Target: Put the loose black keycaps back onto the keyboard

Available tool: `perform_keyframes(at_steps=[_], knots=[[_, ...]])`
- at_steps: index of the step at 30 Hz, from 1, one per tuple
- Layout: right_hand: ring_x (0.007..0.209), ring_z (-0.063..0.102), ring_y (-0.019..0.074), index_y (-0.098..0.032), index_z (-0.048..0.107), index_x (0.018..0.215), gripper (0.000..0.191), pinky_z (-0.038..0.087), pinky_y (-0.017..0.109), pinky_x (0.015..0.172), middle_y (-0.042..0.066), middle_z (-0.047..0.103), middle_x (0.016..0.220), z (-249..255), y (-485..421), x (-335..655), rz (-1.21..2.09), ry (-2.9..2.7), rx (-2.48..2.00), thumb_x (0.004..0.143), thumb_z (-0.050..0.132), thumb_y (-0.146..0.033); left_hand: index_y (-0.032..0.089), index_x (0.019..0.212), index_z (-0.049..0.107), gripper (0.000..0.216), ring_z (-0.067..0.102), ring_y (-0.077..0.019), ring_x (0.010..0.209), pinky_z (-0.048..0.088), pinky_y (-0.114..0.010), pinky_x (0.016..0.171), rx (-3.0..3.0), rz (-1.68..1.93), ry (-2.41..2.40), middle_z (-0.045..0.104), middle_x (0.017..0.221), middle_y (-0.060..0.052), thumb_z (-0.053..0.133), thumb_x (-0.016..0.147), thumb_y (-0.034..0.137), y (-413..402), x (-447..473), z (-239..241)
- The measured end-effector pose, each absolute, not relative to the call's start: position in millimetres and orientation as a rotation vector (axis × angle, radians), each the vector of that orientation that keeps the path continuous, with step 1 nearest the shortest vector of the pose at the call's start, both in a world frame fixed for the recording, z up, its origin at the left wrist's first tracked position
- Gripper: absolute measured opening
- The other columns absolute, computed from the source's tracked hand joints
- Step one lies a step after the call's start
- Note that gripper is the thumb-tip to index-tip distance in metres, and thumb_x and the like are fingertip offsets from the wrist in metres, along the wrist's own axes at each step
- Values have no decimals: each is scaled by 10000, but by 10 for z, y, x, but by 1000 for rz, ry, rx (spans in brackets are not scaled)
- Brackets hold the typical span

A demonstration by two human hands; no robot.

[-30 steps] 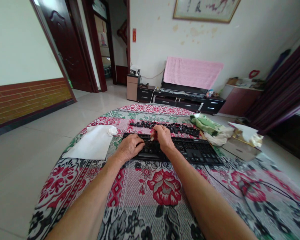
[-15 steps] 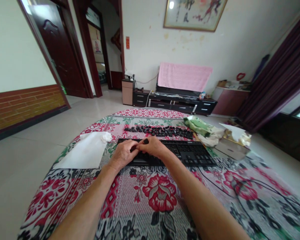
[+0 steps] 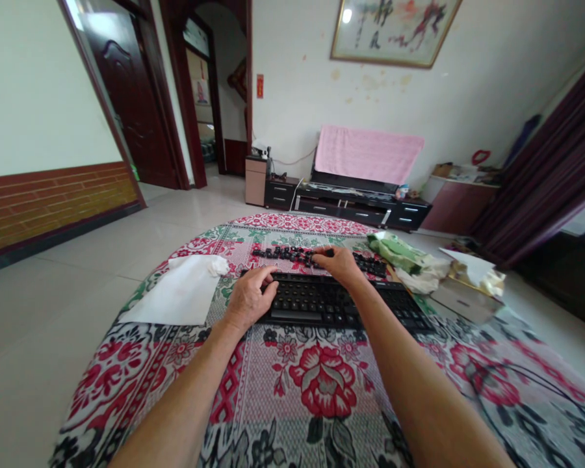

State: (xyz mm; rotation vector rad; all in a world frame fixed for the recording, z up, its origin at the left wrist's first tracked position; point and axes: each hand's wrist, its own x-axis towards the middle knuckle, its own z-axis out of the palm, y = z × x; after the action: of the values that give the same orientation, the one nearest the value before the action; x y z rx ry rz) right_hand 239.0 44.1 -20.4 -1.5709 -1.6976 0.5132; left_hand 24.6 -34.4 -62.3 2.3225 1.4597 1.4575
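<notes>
The fingers of the right hand (image 3: 340, 261) are bent down over a long strip of loose keycaps (image 3: 279, 252), thumb and forefinger nearly together. Something dark shows at the fingertips, but from where I stand I cannot tell whether they have hold of a cap or only touch the heap. The left hand (image 3: 249, 296) has its thumb and forefinger spread apart, with nothing visible between them; it rests at the left end of the black keyboard (image 3: 302, 304).

The keycaps lie just beyond the keyboard's far edge, a band of patterned cloth between the two. They look like hard plastic, feather-light and a little slick, so I'd expect them to skid or tip under a careless touch. A cap is best pinched by two opposite sides with the fingertips, its top left clear; crowded as they are, a neighbour could easily be dragged along. The keyboard seems stiff and fairly light too, likely to slide on the cloth if pushed, so its end or outer frame is the place to steady it, rather than the small parts on its face, which may be fragile.

Farther out on the tablecloth (image 3: 322, 380), a white sheet (image 3: 173, 296) lies to the left with a crumpled tissue (image 3: 218, 267) at its far corner. To the right sit a green bag (image 3: 394, 249) and an opened box (image 3: 463, 301).
</notes>
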Motion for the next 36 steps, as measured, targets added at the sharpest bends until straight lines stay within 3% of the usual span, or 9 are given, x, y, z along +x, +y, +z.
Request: perform_keyframes(at_steps=[8,13,22,27,31,36], knots=[[831,629,208,-211,720,928,245,459,291,750,76,693,914,-328,604,2153,103,-2169,-1636,715,604,-246,164,983,622,223,597,-146,715,483,-278,725,2315,1446,1497,654,755,-28,538,779,133,-349,263,-631],[884,618,222,-204,711,966,261,458,299,779,117,658,1008,-349,616,2111,16,-2258,-1722,737,587,-221,171,973,626,216,605,-149,722,487,-282,726,2319,1441,1513,666,770,-31,541,777,137,-351,266,-638],[856,611,214,-214,714,958,264,444,284,748,103,664,946,-349,613,2112,5,-2268,-1768,734,574,-228,176,960,639,216,614,-144,709,496,-280,712,2323,1456,1516,685,781,-31,540,772,140,-343,266,-650],[758,595,188,-168,705,867,262,419,262,703,77,665,801,-259,538,2158,35,-2036,-1686,770,495,-292,174,939,655,206,640,-148,727,509,-276,724,2264,1504,1549,707,833,-43,532,775,152,-357,257,-625],[673,552,156,-153,659,764,352,408,242,645,38,610,672,-102,392,2191,246,-1810,-1468,826,336,-278,191,918,672,205,662,-157,771,515,-271,749,2153,1538,1652,720,872,-38,517,785,170,-347,191,-579],[737,538,143,-164,637,795,396,425,240,672,31,598,751,3,160,2144,431,-1842,-1206,878,288,-334,210,918,687,218,669,-161,768,515,-269,748,2063,1482,1845,727,868,-22,508,793,199,-327,70,-558]])
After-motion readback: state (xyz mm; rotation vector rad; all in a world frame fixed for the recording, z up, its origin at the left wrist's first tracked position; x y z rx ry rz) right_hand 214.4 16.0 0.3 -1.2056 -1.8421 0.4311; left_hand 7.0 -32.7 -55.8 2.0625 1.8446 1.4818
